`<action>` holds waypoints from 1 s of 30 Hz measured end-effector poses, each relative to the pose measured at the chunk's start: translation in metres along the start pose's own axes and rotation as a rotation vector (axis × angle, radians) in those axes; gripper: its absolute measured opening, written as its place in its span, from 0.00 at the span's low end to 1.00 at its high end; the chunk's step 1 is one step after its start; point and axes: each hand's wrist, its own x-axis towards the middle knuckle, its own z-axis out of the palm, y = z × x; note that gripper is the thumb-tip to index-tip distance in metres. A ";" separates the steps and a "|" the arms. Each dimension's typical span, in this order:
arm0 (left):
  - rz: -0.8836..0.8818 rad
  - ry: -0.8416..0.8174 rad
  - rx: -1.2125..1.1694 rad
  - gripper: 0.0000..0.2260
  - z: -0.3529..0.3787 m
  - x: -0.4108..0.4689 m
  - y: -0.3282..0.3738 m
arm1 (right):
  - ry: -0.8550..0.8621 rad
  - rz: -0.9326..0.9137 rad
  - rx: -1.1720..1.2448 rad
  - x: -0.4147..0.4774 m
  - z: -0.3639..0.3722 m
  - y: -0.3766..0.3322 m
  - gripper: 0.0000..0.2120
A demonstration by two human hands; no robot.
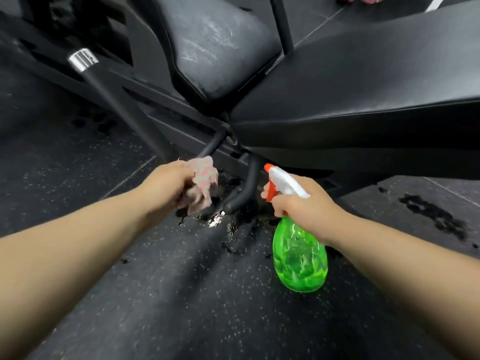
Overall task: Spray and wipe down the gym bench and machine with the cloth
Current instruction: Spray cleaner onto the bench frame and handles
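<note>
My left hand (166, 184) fingers curled, bunching cloth (201, 185) mid-frame; right hand (298, 201) grips bottle (298, 255) neck, finger on trigger, below bench (363, 100).

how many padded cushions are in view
2: a worn seat pad at top centre, and a long bench pad stretching to the right edge. More may be hidden beyond the frame.

Nothing to read at this moment. The bottle (300, 258) is plain green plastic with no legible label, the cloth (201, 184) carries no lettering, and the bench (363, 81) shows no brand or number that can be made out.
</note>
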 end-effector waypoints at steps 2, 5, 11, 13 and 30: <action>-0.033 0.011 0.051 0.11 0.010 -0.007 -0.012 | -0.050 0.054 0.048 0.002 0.003 0.003 0.16; -0.019 0.032 0.035 0.08 0.014 0.002 -0.024 | -0.051 0.050 0.016 0.004 0.009 0.019 0.13; -0.034 0.045 0.017 0.22 0.000 0.010 -0.025 | -0.115 0.049 -0.127 0.011 0.007 0.033 0.07; -0.047 0.066 0.002 0.21 -0.003 0.010 -0.023 | -0.161 0.093 -0.109 0.010 0.005 0.034 0.11; -0.102 0.142 0.027 0.20 -0.026 0.017 -0.048 | -0.218 0.024 -0.179 0.007 0.027 0.029 0.08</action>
